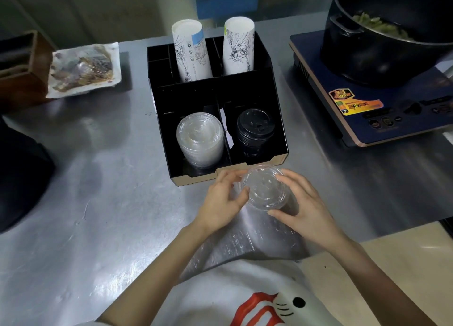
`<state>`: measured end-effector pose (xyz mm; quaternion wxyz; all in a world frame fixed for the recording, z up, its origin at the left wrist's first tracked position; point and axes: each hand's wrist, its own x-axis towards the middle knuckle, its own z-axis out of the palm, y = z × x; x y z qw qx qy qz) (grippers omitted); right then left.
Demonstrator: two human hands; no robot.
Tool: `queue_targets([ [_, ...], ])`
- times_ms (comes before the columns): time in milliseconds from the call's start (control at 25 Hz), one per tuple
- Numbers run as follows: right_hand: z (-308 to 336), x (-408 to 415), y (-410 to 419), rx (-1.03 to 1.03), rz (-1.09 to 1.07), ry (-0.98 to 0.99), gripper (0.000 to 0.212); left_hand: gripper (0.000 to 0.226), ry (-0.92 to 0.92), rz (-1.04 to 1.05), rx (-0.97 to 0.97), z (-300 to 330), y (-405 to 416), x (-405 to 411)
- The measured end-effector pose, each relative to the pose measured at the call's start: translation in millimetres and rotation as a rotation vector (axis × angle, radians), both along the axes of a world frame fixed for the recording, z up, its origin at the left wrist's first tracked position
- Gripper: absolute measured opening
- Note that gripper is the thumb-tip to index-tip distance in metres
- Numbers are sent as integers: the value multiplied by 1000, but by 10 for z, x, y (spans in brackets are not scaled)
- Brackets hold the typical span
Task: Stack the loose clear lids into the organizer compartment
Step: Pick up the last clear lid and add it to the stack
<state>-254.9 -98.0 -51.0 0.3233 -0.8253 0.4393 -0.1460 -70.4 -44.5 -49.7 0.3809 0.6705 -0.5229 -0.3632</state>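
Note:
A small stack of clear lids (266, 188) is held just in front of the black organizer (282, 120), low over the steel table. My left hand (224, 199) grips the stack's left edge. My right hand (302, 203) holds its right and near edge. The organizer's front left compartment holds a tilted pile of clear lids (199, 139). Its front right compartment holds black lids (255, 131). A clear plastic sleeve (245, 240) lies on the table under my hands.
Two stacks of paper cups (192, 51) (237, 46) stand in the organizer's back compartments. An induction cooker (367, 105) with a black pot (392, 31) is at the right. A wrapped food tray (83, 69) and a brown box (22, 68) sit at the left.

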Motion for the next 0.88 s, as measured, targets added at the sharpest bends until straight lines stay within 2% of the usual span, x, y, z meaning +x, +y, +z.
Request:
queue_targets([
  [120, 117, 113, -37, 0, 48, -30, 70, 29, 33, 73, -102, 107, 35, 113],
  [280, 231, 291, -102, -10, 94, -58, 71, 29, 65, 174, -144, 219, 72, 255],
  [440, 327, 495, -170, -18, 154, -95, 71, 36, 40, 227, -201, 309, 108, 428],
  [880, 570, 1058, -432, -117, 327, -72, 67, 28, -21, 393, -255, 503, 113, 816],
])
